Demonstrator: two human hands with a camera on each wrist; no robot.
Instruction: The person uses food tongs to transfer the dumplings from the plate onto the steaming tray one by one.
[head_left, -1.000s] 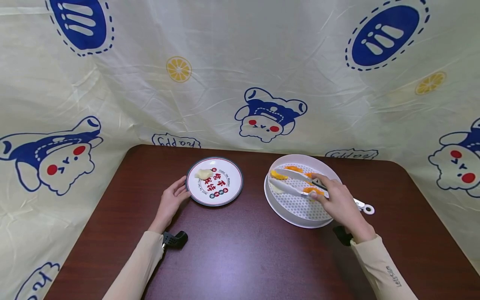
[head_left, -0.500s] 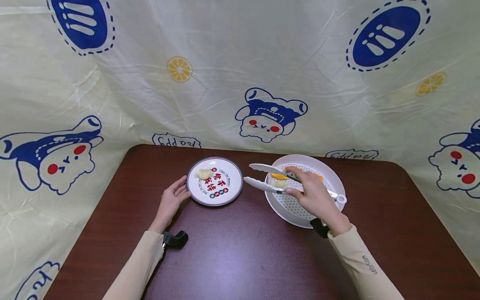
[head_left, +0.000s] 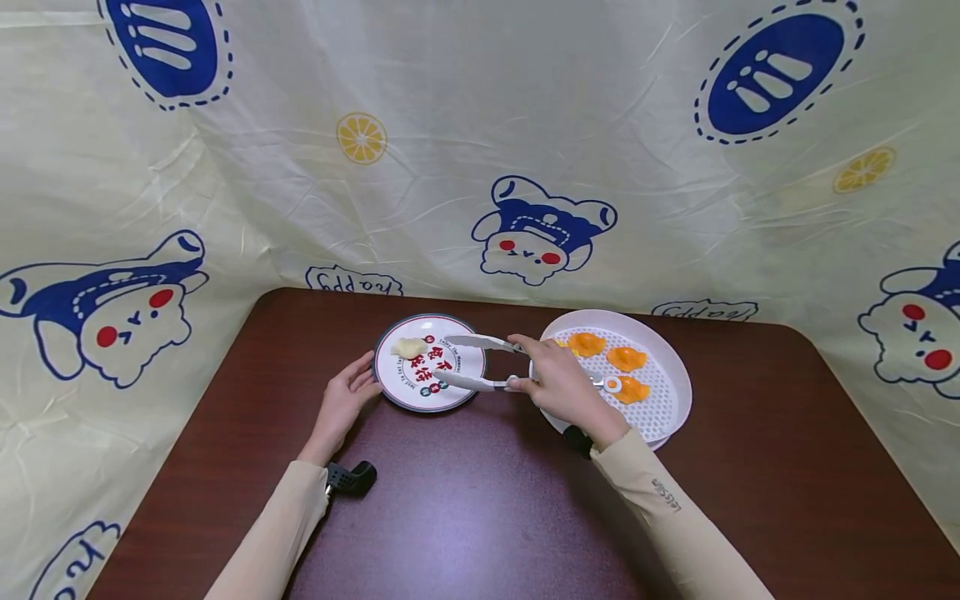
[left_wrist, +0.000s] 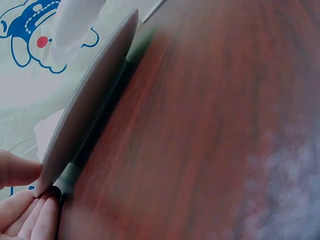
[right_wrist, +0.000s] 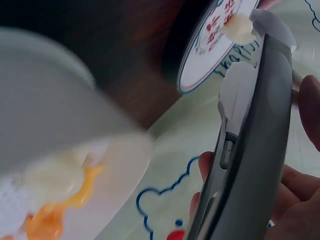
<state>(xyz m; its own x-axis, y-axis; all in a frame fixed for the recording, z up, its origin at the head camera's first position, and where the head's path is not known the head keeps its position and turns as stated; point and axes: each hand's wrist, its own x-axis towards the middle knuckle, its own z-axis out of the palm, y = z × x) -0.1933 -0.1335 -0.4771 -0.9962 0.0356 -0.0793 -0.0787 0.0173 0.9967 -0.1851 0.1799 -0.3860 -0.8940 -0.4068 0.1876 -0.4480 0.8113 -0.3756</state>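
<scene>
My left hand (head_left: 341, 408) pinches the near left rim of a white plate (head_left: 397, 382) with red characters, thumb on top and fingers beneath, as the left wrist view shows. One pale dumpling (head_left: 409, 348) lies on the plate's left part. My right hand (head_left: 566, 385) holds a pair of tongs (head_left: 468, 382) with white tips. The arms of the tongs are spread over the plate, with nothing between them. Under my right forearm is a round white steamer tray (head_left: 681, 392) with holes, holding several orange dumplings (head_left: 627, 359). A pale dumpling (right_wrist: 55, 180) in the tray shows in the right wrist view.
A dark brown wooden table (head_left: 450, 500) carries both the plate and the tray. Behind it hangs a pale cloth (head_left: 420, 208) with blue cartoon prints. Black wrist cameras (head_left: 351, 478) are worn on both wrists.
My right hand has moved left with the tongs, from over the tray to over the plate. The orange dumplings in the tray have come into view. My left hand has stayed at the plate.
</scene>
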